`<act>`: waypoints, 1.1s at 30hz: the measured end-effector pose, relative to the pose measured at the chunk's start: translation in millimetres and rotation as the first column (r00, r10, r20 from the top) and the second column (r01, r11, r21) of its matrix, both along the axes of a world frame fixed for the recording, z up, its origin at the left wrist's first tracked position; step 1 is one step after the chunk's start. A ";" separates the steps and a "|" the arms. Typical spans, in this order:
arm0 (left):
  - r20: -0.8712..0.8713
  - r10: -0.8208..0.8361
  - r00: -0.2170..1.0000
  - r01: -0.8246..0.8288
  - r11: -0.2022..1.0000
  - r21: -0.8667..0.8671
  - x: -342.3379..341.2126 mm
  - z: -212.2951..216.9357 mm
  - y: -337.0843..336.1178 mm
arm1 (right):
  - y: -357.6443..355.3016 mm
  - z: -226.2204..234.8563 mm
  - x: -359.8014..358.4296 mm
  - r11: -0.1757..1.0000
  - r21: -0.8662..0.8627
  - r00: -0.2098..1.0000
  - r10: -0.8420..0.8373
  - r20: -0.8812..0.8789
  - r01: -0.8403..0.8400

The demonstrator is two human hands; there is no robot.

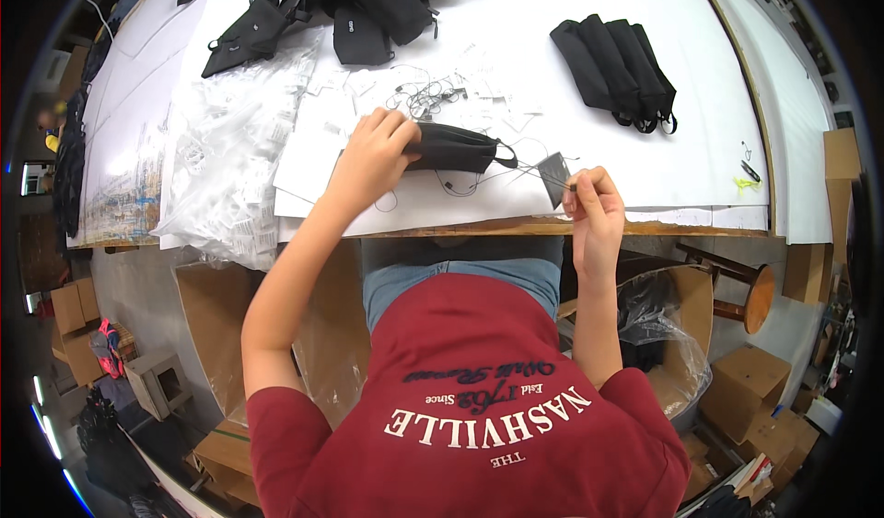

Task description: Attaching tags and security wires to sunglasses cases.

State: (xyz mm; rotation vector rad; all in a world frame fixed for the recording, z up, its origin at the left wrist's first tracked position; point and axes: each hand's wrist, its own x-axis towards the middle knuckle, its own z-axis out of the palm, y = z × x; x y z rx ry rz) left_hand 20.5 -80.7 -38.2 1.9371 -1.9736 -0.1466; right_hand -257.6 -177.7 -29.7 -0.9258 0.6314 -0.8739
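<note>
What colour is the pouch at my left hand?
The pouch is black, best seen in the head view.

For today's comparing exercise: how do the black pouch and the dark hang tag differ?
The black pouch is larger than the dark hang tag. The pouch is thick and elongated; the tag is thin and flat. The left hand holds the pouch; the right hand is beside the tag. Both are dark.
</note>
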 end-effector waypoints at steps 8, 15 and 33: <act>-0.078 0.079 0.994 -0.091 0.980 -0.175 -18.2 -14.8 31.2 | -17.3 -16.4 -2.7 0.561 -0.718 0.712 -0.294 -0.637 -0.411; -0.105 -0.004 0.994 -0.015 0.985 -0.172 -11.5 -16.5 20.4 | -46.8 -31.7 1.8 0.165 -0.569 0.518 -0.269 -0.812 -0.806; -0.156 0.003 0.988 -0.030 0.985 -0.171 -19.4 -9.5 -8.4 | -72.9 13.1 -52.0 0.920 -0.075 0.896 0.354 -0.268 -0.385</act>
